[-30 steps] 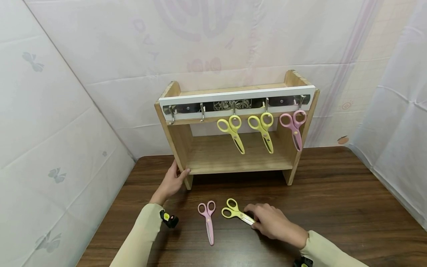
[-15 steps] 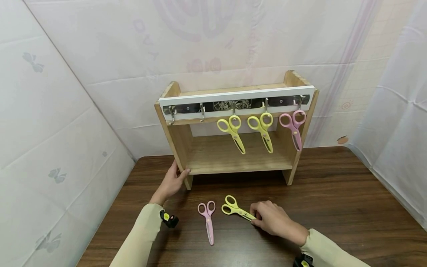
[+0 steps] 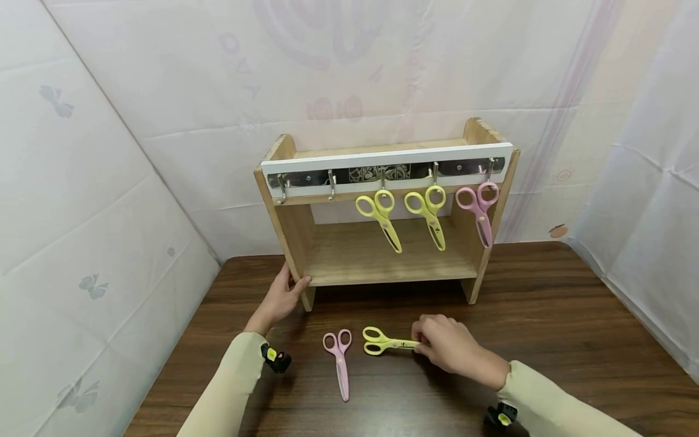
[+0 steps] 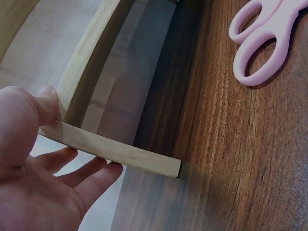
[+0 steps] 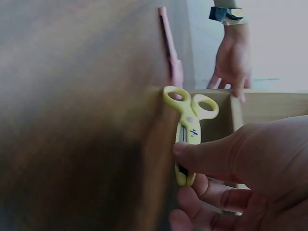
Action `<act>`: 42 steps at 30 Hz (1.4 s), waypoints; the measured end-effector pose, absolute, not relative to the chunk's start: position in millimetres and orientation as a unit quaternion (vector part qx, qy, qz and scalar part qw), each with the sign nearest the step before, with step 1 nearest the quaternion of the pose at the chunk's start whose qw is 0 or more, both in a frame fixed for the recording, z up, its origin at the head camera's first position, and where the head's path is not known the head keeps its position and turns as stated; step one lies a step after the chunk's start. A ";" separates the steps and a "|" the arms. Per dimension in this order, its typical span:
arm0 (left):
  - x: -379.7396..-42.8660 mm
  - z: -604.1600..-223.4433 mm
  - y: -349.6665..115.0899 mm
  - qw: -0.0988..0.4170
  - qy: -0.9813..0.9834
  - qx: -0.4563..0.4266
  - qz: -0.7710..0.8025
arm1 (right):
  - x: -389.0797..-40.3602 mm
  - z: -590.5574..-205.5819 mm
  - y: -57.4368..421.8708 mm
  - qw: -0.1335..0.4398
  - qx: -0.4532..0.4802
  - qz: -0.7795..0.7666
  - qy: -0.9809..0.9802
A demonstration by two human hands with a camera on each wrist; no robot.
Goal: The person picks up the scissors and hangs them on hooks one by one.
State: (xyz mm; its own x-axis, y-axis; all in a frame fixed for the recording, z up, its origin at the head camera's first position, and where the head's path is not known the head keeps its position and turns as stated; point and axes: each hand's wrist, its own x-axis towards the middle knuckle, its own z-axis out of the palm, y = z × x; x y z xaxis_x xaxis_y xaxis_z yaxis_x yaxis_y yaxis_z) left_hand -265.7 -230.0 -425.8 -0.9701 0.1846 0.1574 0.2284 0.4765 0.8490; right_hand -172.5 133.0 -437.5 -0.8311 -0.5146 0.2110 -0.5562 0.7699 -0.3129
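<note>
My right hand (image 3: 452,345) pinches yellow scissors (image 3: 382,342) by the blade end between thumb and fingers, handle loops facing left. In the right wrist view the thumb lies across the blades of these scissors (image 5: 188,125). My left hand (image 3: 280,301) grips the lower left side panel of a wooden shelf (image 3: 393,267), thumb on the front and fingers behind; the left wrist view shows this panel edge (image 4: 115,150) between them. Pink scissors (image 3: 340,364) lie on the table between my hands, loops toward the shelf.
A hook rail (image 3: 382,174) runs along the shelf top. Two yellow scissors (image 3: 380,218) and one pink pair (image 3: 479,212) hang from its middle and right hooks. Two left hooks (image 3: 331,185) hold nothing. The brown table (image 3: 546,340) extends right; patterned cloth (image 3: 136,182) hangs behind and beside.
The right hand has tightened its hold on the yellow scissors' blade end and shifted slightly toward the shelf. The scissors have turned nearly sideways. The left hand stays on the shelf.
</note>
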 end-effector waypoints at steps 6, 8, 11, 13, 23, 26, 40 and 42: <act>-265.6 -426.0 -230.9 0.021 -0.860 -0.115 -0.497 | -178.3 -401.7 131.0 0.127 0.301 0.159 -0.932; -265.8 -426.1 -230.8 0.021 -0.859 -0.116 -0.497 | -179.6 -388.2 129.2 0.149 0.300 0.160 -0.929; -266.0 -426.9 -230.6 0.021 -0.859 -0.117 -0.498 | -181.1 -368.7 125.6 0.177 0.301 0.165 -0.922; -266.0 -427.4 -230.6 0.019 -0.860 -0.117 -0.497 | -182.5 -357.1 122.8 0.196 0.304 0.174 -0.916; -267.3 -428.0 -230.1 0.029 -0.861 -0.124 -0.493 | -194.6 -320.1 105.0 0.305 0.325 0.289 -0.847; -268.0 -429.2 -229.8 0.026 -0.855 -0.124 -0.504 | -197.8 -312.5 97.3 0.322 0.329 0.323 -0.827; -264.9 -428.0 -229.7 0.027 -0.857 -0.123 -0.499 | -210.1 -298.9 74.9 0.345 0.311 0.383 -0.798; -262.5 -423.9 -228.5 0.024 -0.855 -0.126 -0.503 | -211.6 -300.0 74.2 0.345 0.308 0.383 -0.800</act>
